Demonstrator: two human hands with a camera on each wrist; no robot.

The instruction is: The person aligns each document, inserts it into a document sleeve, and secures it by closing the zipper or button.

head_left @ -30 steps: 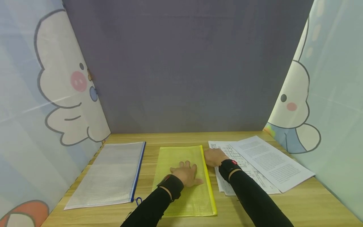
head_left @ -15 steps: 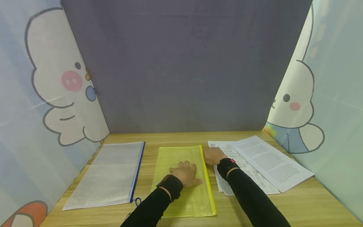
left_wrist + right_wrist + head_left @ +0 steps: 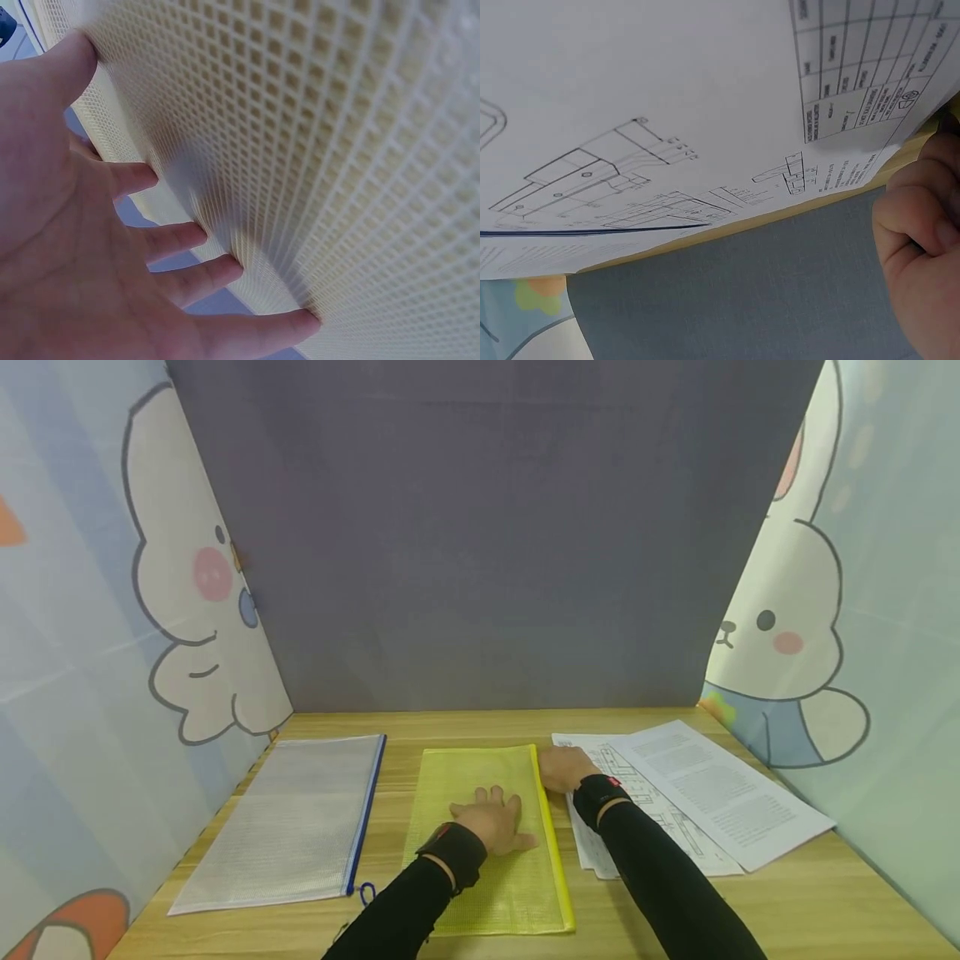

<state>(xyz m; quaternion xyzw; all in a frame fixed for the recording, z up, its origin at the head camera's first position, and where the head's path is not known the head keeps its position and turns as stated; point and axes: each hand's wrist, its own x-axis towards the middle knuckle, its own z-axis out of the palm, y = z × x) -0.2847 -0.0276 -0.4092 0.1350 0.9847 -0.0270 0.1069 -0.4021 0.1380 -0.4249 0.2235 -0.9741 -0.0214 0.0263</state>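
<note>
A yellow mesh zip pouch (image 3: 480, 893) lies flat on the table, its yellow zipper edge (image 3: 556, 868) along the right side. My left hand (image 3: 491, 825) presses on the middle of it with spread fingers; in the left wrist view the fingertips (image 3: 304, 322) touch the mesh. At the upper part of the zipper edge, my right hand (image 3: 564, 769) has curled fingers and grips at the zipper pull, which is hidden by the hand. Beside that hand lie sheets with printed line drawings (image 3: 577, 176), partly covered by the right wrist in the head view.
A clear mesh zip pouch (image 3: 281, 827) with a blue zipper and blue loop (image 3: 367, 893) lies on the left. Over the drawings rests a sheet of printed text (image 3: 723, 797). A grey panel (image 3: 480, 543) closes off the table's back, with cartoon-printed curtains on both sides.
My right hand has shifted very slightly toward the back along the pouch's zipper edge. My left hand stays pressed in the same place, and the pouches and papers have not moved.
</note>
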